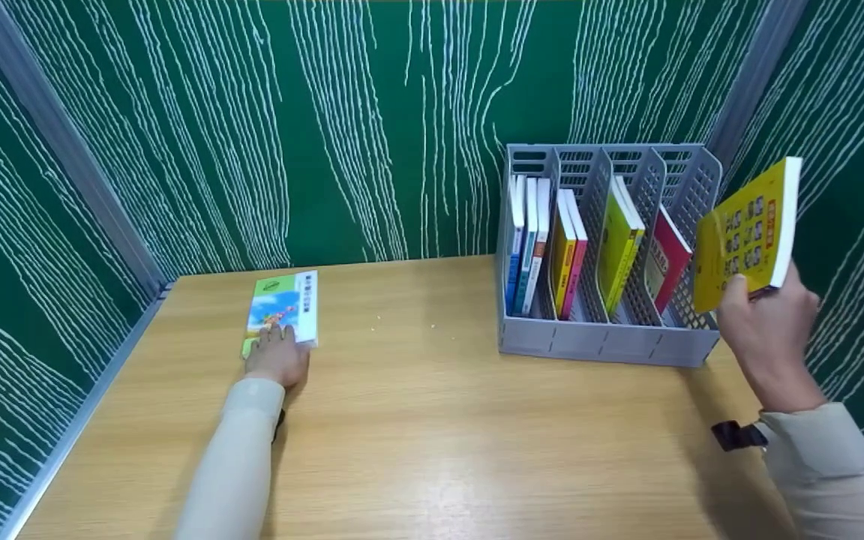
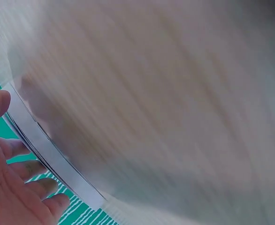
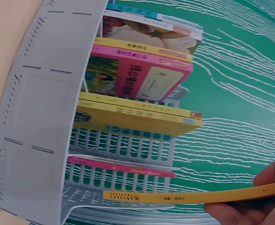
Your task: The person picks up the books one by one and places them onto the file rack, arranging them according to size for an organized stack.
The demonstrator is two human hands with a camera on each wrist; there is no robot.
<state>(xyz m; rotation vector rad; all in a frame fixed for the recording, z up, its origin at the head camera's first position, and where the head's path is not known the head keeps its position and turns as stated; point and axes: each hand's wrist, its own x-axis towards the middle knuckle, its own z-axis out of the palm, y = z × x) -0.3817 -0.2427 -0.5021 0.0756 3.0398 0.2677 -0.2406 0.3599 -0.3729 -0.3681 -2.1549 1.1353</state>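
Observation:
My right hand [image 1: 769, 330] grips a yellow book [image 1: 747, 232] by its lower end, thumb on the cover side. The book is raised beside the right end of a grey file rack [image 1: 604, 341]. Seen from the right wrist, its yellow spine [image 3: 175, 196] points toward the rack's end compartment, near a thin pink book [image 3: 123, 166]. My left hand [image 1: 278, 358] reaches over the near edge of a book with a blue, green and white cover [image 1: 278, 304], which lies on the table. The left wrist view shows loosely bent fingers [image 2: 36, 168] above the cover and the thumb at the white page edge [image 2: 57, 154].
Several books stand upright in the rack's compartments, among them white-edged ones [image 1: 528, 247], a yellow and pink pair [image 1: 568, 255], and yellow-green ones [image 1: 619, 247]. Green walls with white streaks [image 1: 432, 112] enclose the wooden table [image 1: 417, 420]. Small pale crumbs lie mid-table.

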